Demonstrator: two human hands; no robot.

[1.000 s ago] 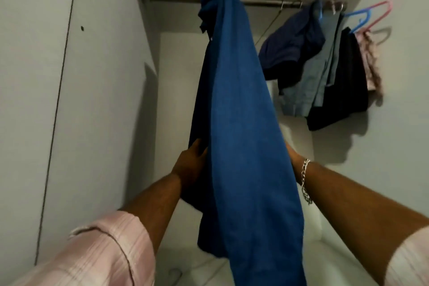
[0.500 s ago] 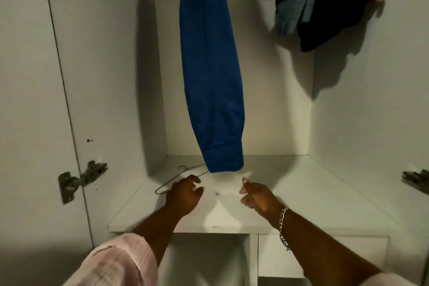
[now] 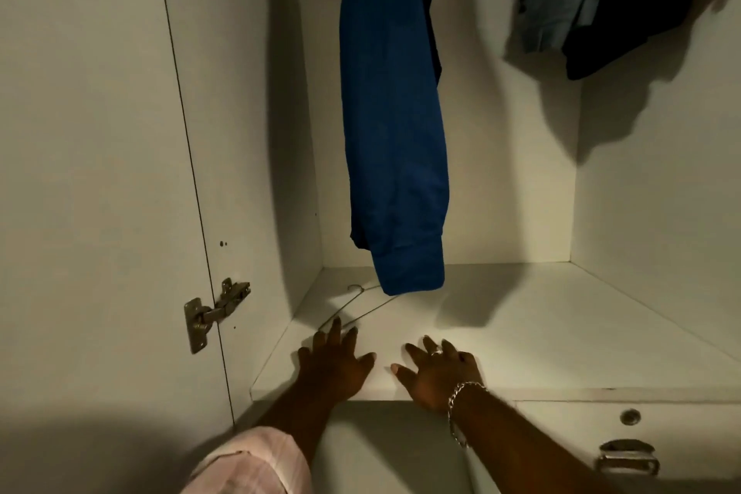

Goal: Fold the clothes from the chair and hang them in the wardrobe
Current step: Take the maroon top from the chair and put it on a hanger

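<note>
A long blue garment [image 3: 395, 124] hangs down inside the white wardrobe, its lower end just above the shelf [image 3: 541, 341]. My left hand [image 3: 333, 365] lies over the shelf's front edge with fingers spread, holding nothing. Its fingertips reach a thin wire hanger [image 3: 353, 309] lying on the shelf. My right hand [image 3: 439, 373], with a ring and a chain bracelet, is spread flat next to it, also holding nothing. Both hands are below and in front of the blue garment, apart from it.
Dark and light blue clothes [image 3: 593, 0] hang at the upper right. A metal door hinge [image 3: 216, 313] sits on the left panel. Below the shelf at the right is a drawer with a lock [image 3: 629, 417] and a metal handle [image 3: 627, 453].
My hands let go of the blue garment and dropped to the shelf. They have since opened flat and moved toward the shelf's front edge. The view tilted downward.
</note>
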